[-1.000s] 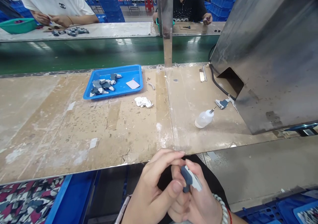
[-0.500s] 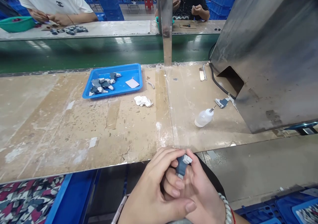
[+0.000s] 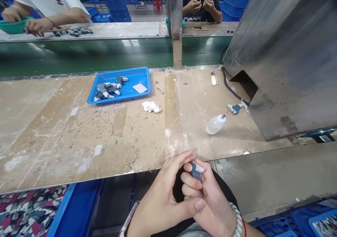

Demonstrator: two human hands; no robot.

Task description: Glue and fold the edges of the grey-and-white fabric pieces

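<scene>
Both my hands are together just below the near edge of the worn workbench (image 3: 79, 135). My right hand (image 3: 210, 202), with a bead bracelet on the wrist, has its fingers curled round a small blue-and-white plastic part (image 3: 196, 169). My left hand (image 3: 163, 198) wraps over the right one, and its fingertips pinch the top of the same part. Most of the part is hidden by my fingers.
A blue tray (image 3: 131, 93) holds several similar grey-blue parts and a white card. A crumpled white scrap (image 3: 151, 107), a small squeeze bottle (image 3: 216, 124) and one loose part (image 3: 235, 108) lie on the bench. A large metal housing (image 3: 286, 54) stands right. Other people work beyond the green conveyor (image 3: 105, 54).
My hands rose slightly toward the bench edge and turned the part upright, so more of it is covered by my fingers. The people across the conveyor moved their hands.
</scene>
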